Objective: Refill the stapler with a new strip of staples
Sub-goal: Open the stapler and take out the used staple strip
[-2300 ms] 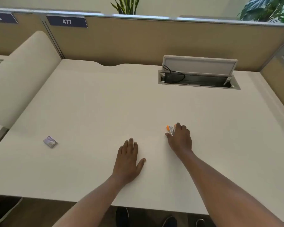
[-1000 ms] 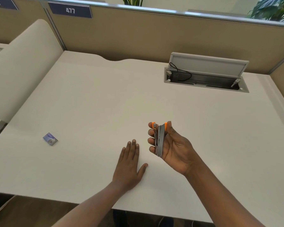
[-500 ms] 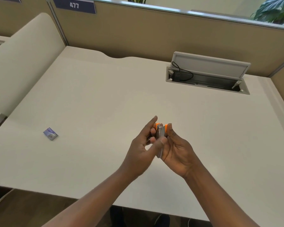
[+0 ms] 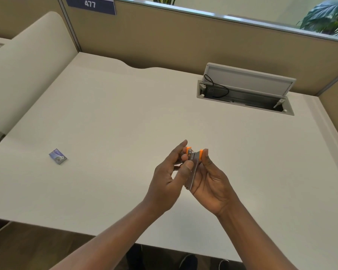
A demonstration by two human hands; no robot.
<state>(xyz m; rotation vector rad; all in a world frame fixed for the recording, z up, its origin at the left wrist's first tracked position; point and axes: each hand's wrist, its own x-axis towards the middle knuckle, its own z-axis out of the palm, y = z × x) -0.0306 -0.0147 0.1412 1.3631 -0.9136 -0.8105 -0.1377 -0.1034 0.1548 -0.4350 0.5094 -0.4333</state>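
A small metal stapler with orange ends is held above the middle of the white desk. My right hand cradles it from the right, thumb on one orange tip. My left hand meets it from the left, thumb pressed on the metal body and fingers on the other orange end. Much of the stapler is hidden between the two hands. A small purple staple box lies flat on the desk far to the left, apart from both hands.
An open cable hatch with a raised lid and a black cord sits in the desk at the back right. Tan partition walls close off the back. A cream curved divider stands on the left. Shoes show below the desk's front edge.
My right hand picked the stapler up off the desk and turned it upright. My left hand rose from the desk and took hold of the stapler's left side.
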